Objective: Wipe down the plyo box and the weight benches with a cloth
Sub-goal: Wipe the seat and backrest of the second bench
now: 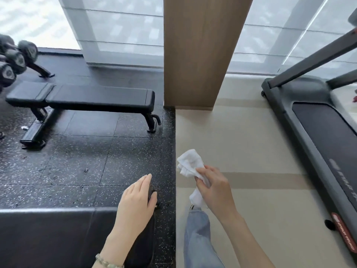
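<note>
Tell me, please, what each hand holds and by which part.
The right hand pinches the white cloth near its middle; the left hand holds nothing.

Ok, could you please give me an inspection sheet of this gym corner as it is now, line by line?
surface: black speckled mat on the left, beige floor on the right.
job's things: white cloth, crumpled; near bench at the bottom edge; far bench by the window; no plyo box in view.
clutter: small pale bit on the mat under the far bench, too small to tell.
hands: left hand open, fingers straight, over the end of the near bench; right hand grips the cloth.
cables: nothing seen.
surroundings: dumbbells far left, wooden pillar, treadmill on the right, window blinds.
</note>
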